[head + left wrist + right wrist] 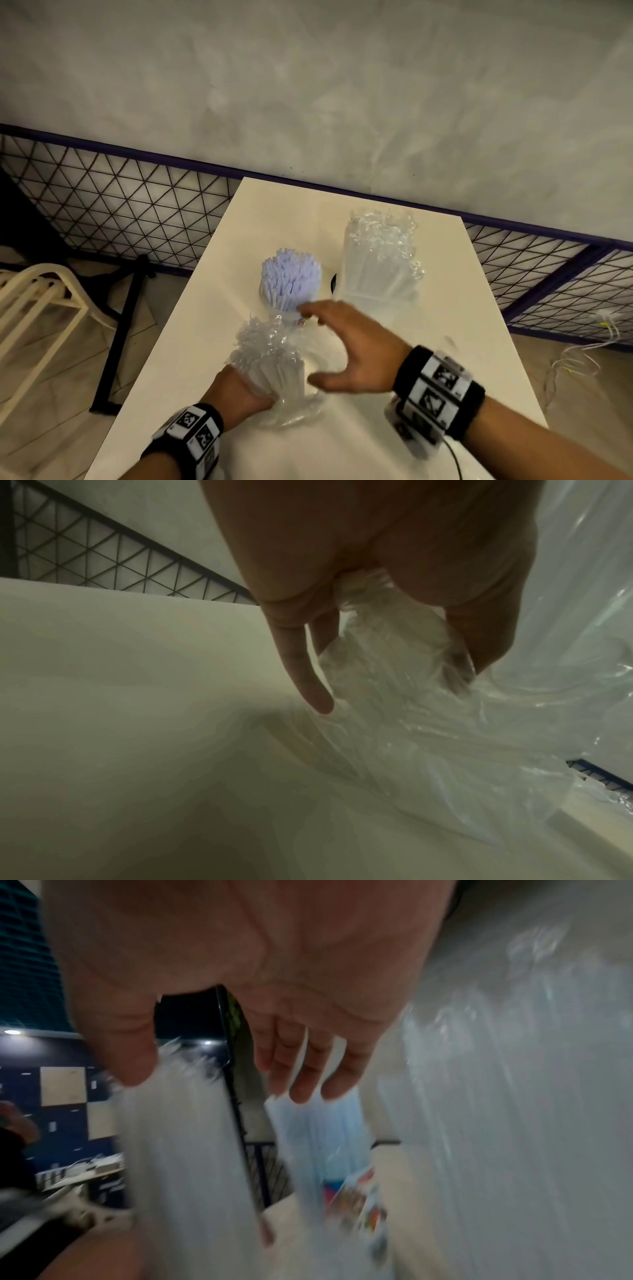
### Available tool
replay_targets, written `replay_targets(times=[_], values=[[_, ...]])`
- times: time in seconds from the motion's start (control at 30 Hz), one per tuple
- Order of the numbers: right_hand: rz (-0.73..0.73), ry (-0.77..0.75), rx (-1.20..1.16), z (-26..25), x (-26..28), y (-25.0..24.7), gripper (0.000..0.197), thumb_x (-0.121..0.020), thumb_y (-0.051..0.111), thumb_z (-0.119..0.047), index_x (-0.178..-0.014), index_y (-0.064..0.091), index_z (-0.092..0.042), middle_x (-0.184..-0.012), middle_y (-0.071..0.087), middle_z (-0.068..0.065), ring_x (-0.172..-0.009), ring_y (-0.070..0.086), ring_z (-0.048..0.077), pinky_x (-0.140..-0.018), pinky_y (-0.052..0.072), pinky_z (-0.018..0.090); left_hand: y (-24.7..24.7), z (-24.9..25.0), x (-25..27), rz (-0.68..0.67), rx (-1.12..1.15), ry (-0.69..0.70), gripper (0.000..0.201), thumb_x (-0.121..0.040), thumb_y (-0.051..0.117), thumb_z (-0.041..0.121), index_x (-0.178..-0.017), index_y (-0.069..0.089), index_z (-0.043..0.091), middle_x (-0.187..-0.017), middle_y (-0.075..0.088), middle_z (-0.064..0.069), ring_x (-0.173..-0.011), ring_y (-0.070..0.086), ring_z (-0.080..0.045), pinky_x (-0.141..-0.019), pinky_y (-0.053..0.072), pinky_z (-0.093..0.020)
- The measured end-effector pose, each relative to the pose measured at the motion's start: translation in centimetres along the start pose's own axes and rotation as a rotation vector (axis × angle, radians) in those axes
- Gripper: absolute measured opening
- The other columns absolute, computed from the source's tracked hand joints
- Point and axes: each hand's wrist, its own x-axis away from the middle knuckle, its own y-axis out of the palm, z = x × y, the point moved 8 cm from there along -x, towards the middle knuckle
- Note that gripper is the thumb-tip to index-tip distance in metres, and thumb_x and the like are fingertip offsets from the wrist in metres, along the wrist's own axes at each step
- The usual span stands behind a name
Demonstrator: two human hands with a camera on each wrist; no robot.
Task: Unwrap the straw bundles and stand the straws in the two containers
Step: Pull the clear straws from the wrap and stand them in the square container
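Left hand low on the near part of the surface, fingers curled round the bottom of a wrapped straw bundle — the bundle stands roughly upright, its crinkled clear wrap flaring at the top and pooling on the surface round the base. In the left wrist view the wrap is bunched between thumb and fingers, one finger stretched down towards the surface. Right hand spread wide, palm down, holding nothing; its fingertips reach the near side of a clear container — whether they touch it, cannot tell, the hand is blurred. The container stands mid-surface, packed with upright pale blue straws, a coloured label low on its side. Just right of it a second wrapped bundle, larger, upright, wrap intact and ruffled on top. A dark round patch shows between the container and this bundle. Behind the surface: a wire mesh fence and a grey wall. Pale chair at left, on the floor.
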Motion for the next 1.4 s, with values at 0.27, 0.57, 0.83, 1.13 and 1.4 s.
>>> replay_targets(times=[0.27, 0.57, 0.83, 1.13, 1.4], values=[[0.172, 0.135, -0.095, 1.0, -1.0, 4.5, 0.043, -0.085, 0.064, -0.045, -0.122, 0.061, -0.022, -0.114, 0.065, -0.005, -0.103, 0.059, 0.015, -0.089, 0.048, 0.032, -0.3, 1.3, 0.7, 0.065, 0.023, 0.035, 0.046, -0.038, 0.074, 0.049, -0.081, 0.061, 0.036, -0.089, 0.073, 0.005, -0.089, 0.069, -0.013, -0.085, 0.056, -0.035], [0.183, 0.244, -0.424, 1.8, -0.6, 5.9, 0.046, -0.074, 0.08, -0.028, -0.115, 0.06, -0.027, -0.106, 0.069, -0.012, -0.097, 0.065, 0.005, -0.088, 0.052, 0.03, 0.0, 1.4, 0.6, 0.036, 0.007, 0.042, 0.037, -0.041, 0.076, 0.045, -0.074, 0.062, 0.039, -0.083, 0.072, 0.009, -0.083, 0.069, -0.008, -0.08, 0.057, -0.035], [0.21, 0.27, -0.378, 2.1, -0.7, 4.9, 0.024, -0.081, 0.075, -0.023, -0.104, 0.068, -0.017, -0.092, 0.071, -0.007, -0.08, 0.063, 0.0, -0.072, 0.046, 0.011, -0.3, 1.2, 0.8, 0.057, 0.066, 0.003, 0.047, -0.033, 0.076, 0.05, -0.077, 0.063, 0.036, -0.088, 0.073, 0.007, -0.088, 0.069, -0.01, -0.084, 0.057, -0.033], [0.28, 0.334, -0.464, 2.6, -0.3, 4.1, 0.02, -0.075, 0.072, -0.021, -0.067, 0.058, -0.034, -0.063, 0.06, -0.013, -0.059, 0.055, 0.001, -0.06, 0.045, 0.02, -0.3, 1.4, 0.6, 0.053, 0.064, 0.014, 0.051, -0.035, 0.078, 0.047, -0.082, 0.062, 0.038, -0.092, 0.072, 0.007, -0.092, 0.068, -0.013, -0.086, 0.056, -0.035], [0.224, 0.222, -0.5, 2.0, -0.8, 3.8, 0.016, -0.076, 0.075, -0.02, -0.088, 0.07, -0.029, -0.087, 0.065, -0.02, -0.086, 0.064, 0.001, -0.08, 0.049, 0.021, 0.0, 1.4, 0.7, 0.059, 0.052, -0.016, 0.031, -0.058, 0.089, 0.025, -0.07, 0.061, 0.028, -0.075, 0.067, 0.012, -0.076, 0.065, -0.003, -0.061, 0.045, -0.011]])
